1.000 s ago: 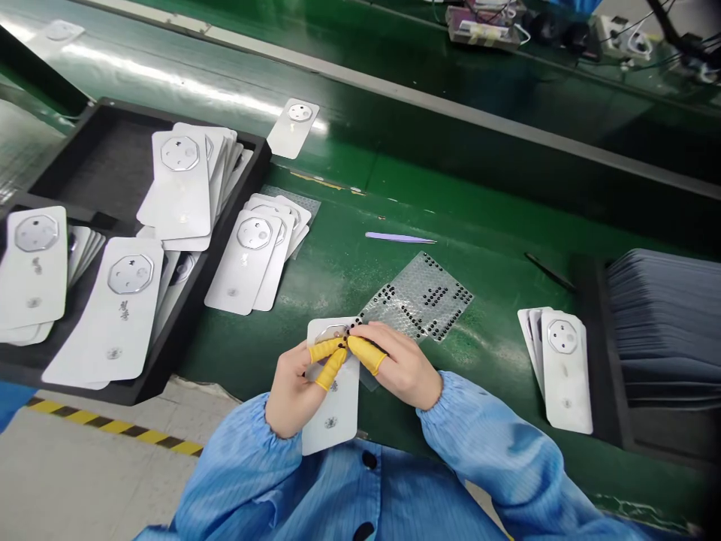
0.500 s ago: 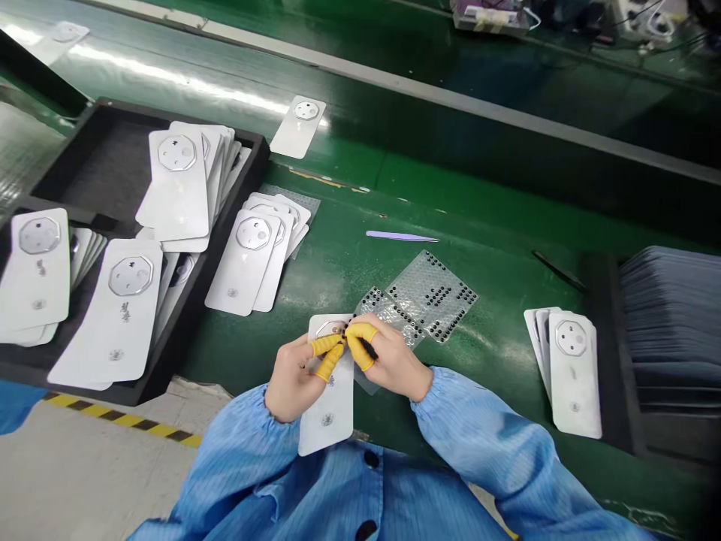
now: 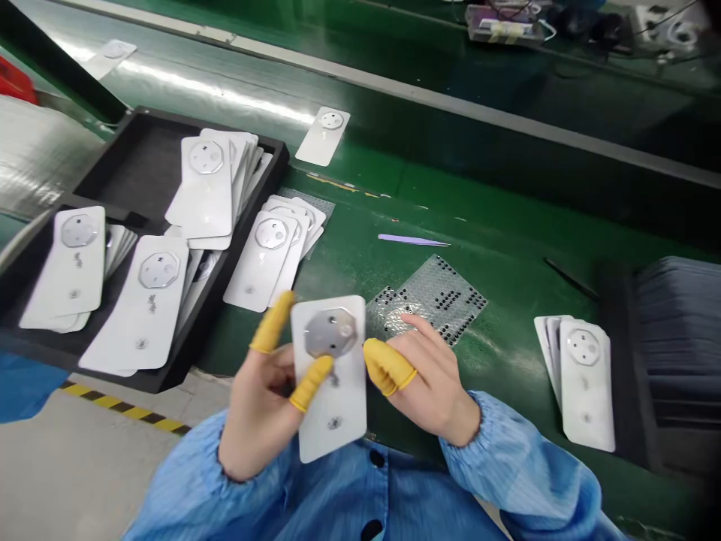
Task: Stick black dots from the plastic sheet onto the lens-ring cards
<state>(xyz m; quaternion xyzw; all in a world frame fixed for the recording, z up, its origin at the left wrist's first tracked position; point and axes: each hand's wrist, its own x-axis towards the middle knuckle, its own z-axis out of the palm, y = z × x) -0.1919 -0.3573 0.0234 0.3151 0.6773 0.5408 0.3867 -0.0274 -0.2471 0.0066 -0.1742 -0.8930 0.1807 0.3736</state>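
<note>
A white panel [image 3: 343,391] with rounded corners and a silver octagon near its top is lifted in front of me. My left hand [image 3: 270,394] grips its left side, the yellow-cotted thumb pressed on its face below the octagon and a finger reaching up past the edge. Beside the panel's right edge, my right hand [image 3: 422,368] has its yellow-cotted fingers pinched together; whatever may be between them is hidden. Clear sheets with small black dots [image 3: 431,297] lie just beyond that hand, partly covered by it.
Purple tweezers [image 3: 414,240] lie behind the sheets. A black divided tray [image 3: 143,139] at left holds several white panels, with another pile [image 3: 259,259] beside it. At right, more panels [image 3: 589,391] lean against a black tray [image 3: 625,361] of stacked dark sheets.
The panel has come up off the bench in my left hand, its thumb now on the front. My right hand has moved right, away from my left fingers. The camera view has shifted slightly.
</note>
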